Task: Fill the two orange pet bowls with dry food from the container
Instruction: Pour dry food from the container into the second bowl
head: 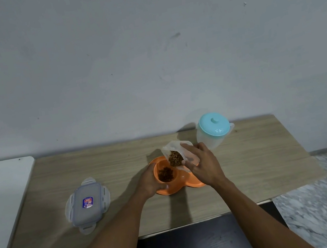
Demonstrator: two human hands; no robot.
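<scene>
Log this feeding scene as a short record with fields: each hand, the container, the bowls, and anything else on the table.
right hand: grips clear container, tilted over left bowl
left hand: holds orange double bowl at its left rim
left bowl: some dry food inside
right bowl: mostly hidden by right hand, contents unclear
lid: flat on table, to the left
pitcher: blue-lidded, behind the bowls, right
</scene>
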